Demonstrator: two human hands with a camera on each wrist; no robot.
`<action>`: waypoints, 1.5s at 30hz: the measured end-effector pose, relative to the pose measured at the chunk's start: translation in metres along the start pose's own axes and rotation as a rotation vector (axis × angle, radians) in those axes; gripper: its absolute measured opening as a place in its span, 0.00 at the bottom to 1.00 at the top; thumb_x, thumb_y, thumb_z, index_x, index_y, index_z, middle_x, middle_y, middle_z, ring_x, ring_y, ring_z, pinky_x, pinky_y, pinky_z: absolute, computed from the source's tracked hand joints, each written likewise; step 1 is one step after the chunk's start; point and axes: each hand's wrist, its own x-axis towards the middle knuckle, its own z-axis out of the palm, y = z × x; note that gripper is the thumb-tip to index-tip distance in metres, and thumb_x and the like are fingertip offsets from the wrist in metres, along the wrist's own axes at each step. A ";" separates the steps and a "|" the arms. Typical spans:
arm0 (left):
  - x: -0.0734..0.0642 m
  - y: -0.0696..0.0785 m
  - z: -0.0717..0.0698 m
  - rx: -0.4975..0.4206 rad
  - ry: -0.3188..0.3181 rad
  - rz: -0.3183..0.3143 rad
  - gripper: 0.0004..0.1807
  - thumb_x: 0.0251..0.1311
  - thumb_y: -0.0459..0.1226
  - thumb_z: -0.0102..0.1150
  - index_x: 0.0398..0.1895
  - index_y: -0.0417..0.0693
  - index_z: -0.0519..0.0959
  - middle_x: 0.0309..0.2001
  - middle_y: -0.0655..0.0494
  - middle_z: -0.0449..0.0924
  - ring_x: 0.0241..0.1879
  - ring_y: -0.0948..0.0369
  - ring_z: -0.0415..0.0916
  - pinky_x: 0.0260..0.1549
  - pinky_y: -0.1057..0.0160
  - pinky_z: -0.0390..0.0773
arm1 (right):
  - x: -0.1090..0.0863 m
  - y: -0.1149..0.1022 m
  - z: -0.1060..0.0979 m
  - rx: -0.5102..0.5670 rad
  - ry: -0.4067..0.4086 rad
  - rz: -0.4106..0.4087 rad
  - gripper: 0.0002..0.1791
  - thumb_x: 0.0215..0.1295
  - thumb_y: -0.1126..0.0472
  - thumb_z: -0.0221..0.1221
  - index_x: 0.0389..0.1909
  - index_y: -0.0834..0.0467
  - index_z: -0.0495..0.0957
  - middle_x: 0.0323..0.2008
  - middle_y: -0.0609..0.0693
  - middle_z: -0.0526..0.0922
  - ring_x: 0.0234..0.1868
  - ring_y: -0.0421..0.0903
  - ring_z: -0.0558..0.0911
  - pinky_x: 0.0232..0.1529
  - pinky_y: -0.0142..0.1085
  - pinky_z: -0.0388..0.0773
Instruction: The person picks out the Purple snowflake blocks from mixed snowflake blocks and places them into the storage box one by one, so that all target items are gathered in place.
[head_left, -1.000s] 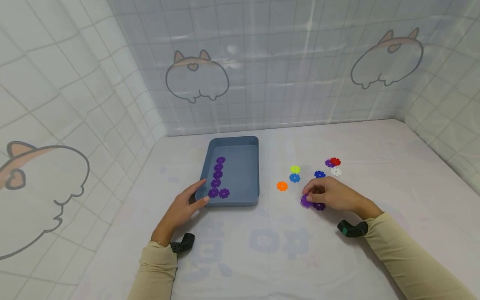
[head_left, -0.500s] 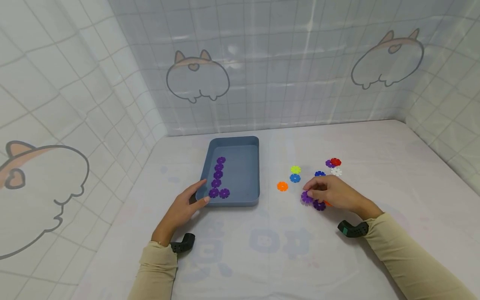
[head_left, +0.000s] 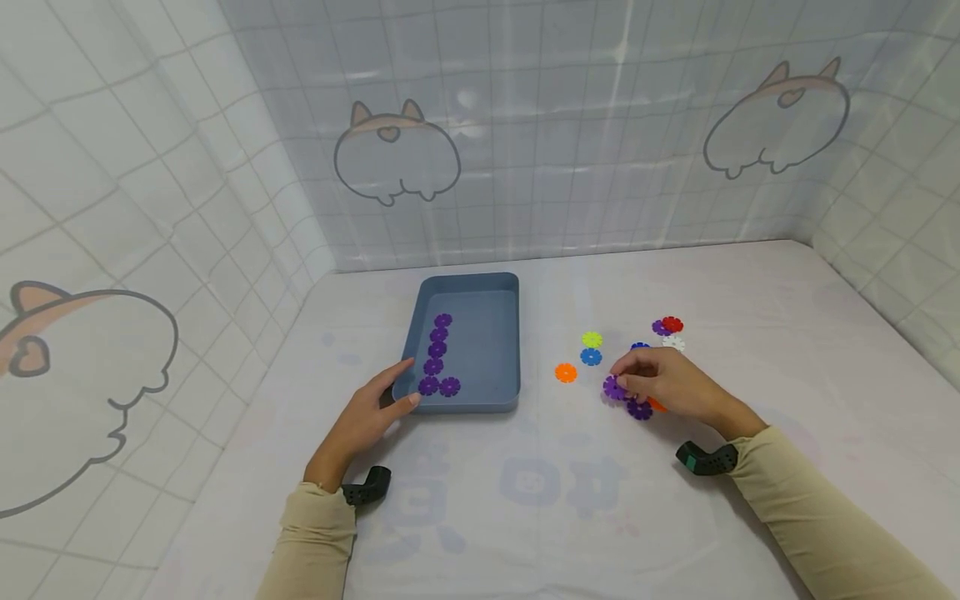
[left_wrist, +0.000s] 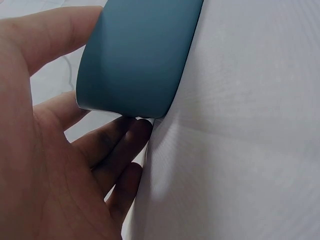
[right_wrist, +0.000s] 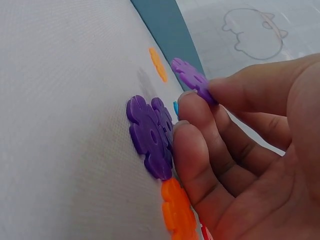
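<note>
My right hand (head_left: 660, 382) pinches a purple snowflake building disc (head_left: 614, 387) between thumb and fingertips. In the right wrist view this disc (right_wrist: 189, 76) is held tilted, apart from the cloth. Under that hand lie a darker purple disc (head_left: 640, 409) and a partly covered orange disc (head_left: 657, 405); the right wrist view shows another purple disc (right_wrist: 162, 117) overlapping behind the dark one. My left hand (head_left: 362, 421) holds the near-left corner of a blue-grey tray (head_left: 487, 350), thumb at its front rim and fingers along its left side. Inside, several purple discs (head_left: 437, 350) form an L shape.
Right of the tray lie an orange disc (head_left: 566, 372), a light blue disc (head_left: 591, 357) and a yellow disc (head_left: 592, 339). Farther right are a red disc (head_left: 672, 324), a purple disc (head_left: 661, 328) and a white disc (head_left: 674, 342). A tiled-pattern curtain (head_left: 555, 167) surrounds the table.
My right hand has drawn the pinched purple disc slightly up and away from the darker one, uncovering more of it and the orange disc. The left hand and tray look unmoved.
</note>
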 end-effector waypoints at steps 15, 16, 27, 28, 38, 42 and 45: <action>-0.001 0.003 -0.001 0.000 -0.001 -0.004 0.39 0.69 0.55 0.57 0.79 0.55 0.59 0.78 0.46 0.53 0.76 0.44 0.47 0.71 0.38 0.49 | 0.000 0.001 0.000 0.087 0.017 0.030 0.11 0.70 0.60 0.62 0.49 0.61 0.81 0.45 0.58 0.82 0.33 0.52 0.83 0.36 0.39 0.84; -0.001 0.003 -0.001 -0.001 0.000 -0.004 0.39 0.69 0.55 0.57 0.79 0.54 0.59 0.78 0.46 0.53 0.76 0.44 0.47 0.71 0.38 0.49 | 0.000 0.001 0.000 0.091 0.017 0.031 0.11 0.70 0.61 0.62 0.49 0.61 0.81 0.45 0.58 0.82 0.33 0.52 0.84 0.37 0.38 0.85; -0.001 0.002 -0.001 0.008 -0.003 -0.006 0.39 0.70 0.55 0.56 0.79 0.55 0.58 0.78 0.46 0.53 0.76 0.44 0.47 0.71 0.38 0.49 | 0.001 0.002 0.000 0.085 0.035 0.037 0.11 0.72 0.65 0.59 0.51 0.63 0.82 0.44 0.58 0.83 0.34 0.51 0.85 0.38 0.36 0.85; -0.001 0.002 -0.001 0.009 -0.003 -0.005 0.39 0.70 0.55 0.56 0.79 0.55 0.58 0.78 0.46 0.53 0.76 0.44 0.47 0.71 0.38 0.49 | 0.002 0.002 0.000 0.084 0.036 0.037 0.11 0.72 0.65 0.59 0.51 0.63 0.82 0.44 0.58 0.83 0.34 0.51 0.85 0.38 0.36 0.85; -0.002 0.000 -0.001 0.004 -0.003 0.001 0.40 0.69 0.55 0.56 0.79 0.54 0.58 0.78 0.46 0.53 0.76 0.44 0.48 0.71 0.38 0.49 | 0.003 0.000 0.001 0.101 0.027 0.061 0.16 0.71 0.62 0.60 0.56 0.63 0.81 0.50 0.59 0.82 0.41 0.51 0.86 0.43 0.36 0.84; -0.001 0.001 -0.001 -0.014 -0.003 -0.004 0.40 0.69 0.56 0.56 0.79 0.56 0.58 0.78 0.48 0.53 0.76 0.46 0.47 0.71 0.39 0.49 | 0.004 -0.001 0.002 0.099 0.035 0.074 0.17 0.69 0.61 0.61 0.57 0.59 0.81 0.54 0.57 0.81 0.51 0.53 0.83 0.47 0.38 0.83; -0.002 0.001 -0.002 -0.015 -0.003 -0.007 0.39 0.69 0.56 0.56 0.79 0.56 0.58 0.78 0.48 0.53 0.76 0.45 0.47 0.71 0.39 0.49 | 0.007 -0.001 0.003 0.078 0.050 0.081 0.18 0.68 0.60 0.62 0.57 0.56 0.82 0.55 0.55 0.82 0.54 0.54 0.81 0.48 0.38 0.82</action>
